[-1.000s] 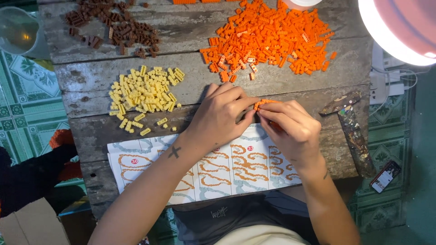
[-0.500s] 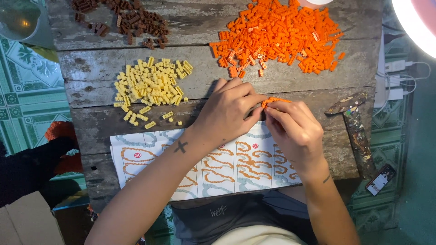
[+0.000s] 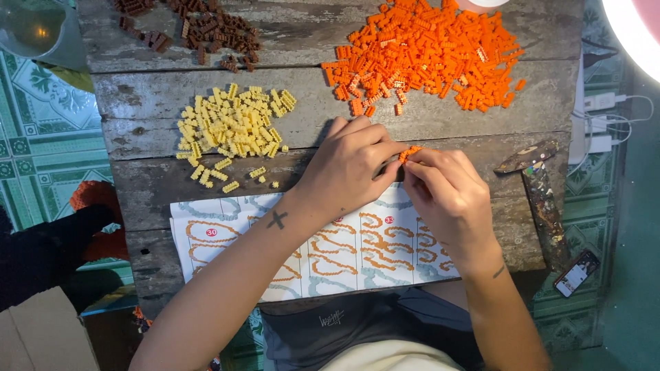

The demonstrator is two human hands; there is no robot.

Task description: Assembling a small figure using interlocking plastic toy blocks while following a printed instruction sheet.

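At the far left a clear glass vessel (image 3: pixel 31 27) sits off the table edge over green patterned floor tiles (image 3: pixel 38 151); what it holds cannot be made out. The weathered grey plank table (image 3: pixel 137 117), cracked and rough-grained, carries three loose heaps of small studded plastic bricks: a brown heap (image 3: pixel 203 31) at the top left, a pale yellow heap (image 3: pixel 234 124) below it with a few strays trailing toward the paper, and a large orange heap (image 3: pixel 426 51) at the top right. A white instruction sheet (image 3: pixel 206 237) printed with curving orange and grey shapes lies flat along the near edge.

Over the sheet's upper edge, the left hand (image 3: pixel 347 168) is curled, its fingertips pinching a small orange brick piece (image 3: pixel 410 152). The right hand (image 3: pixel 447 196) meets it from the other side, fingers bent and gripping the same piece, so both hands touch. The piece seems to be a few bricks joined, though fingers hide most of it.

Further right lies a paint-stained tool (image 3: pixel 540 189), and a phone (image 3: pixel 576 273) rests on the floor.
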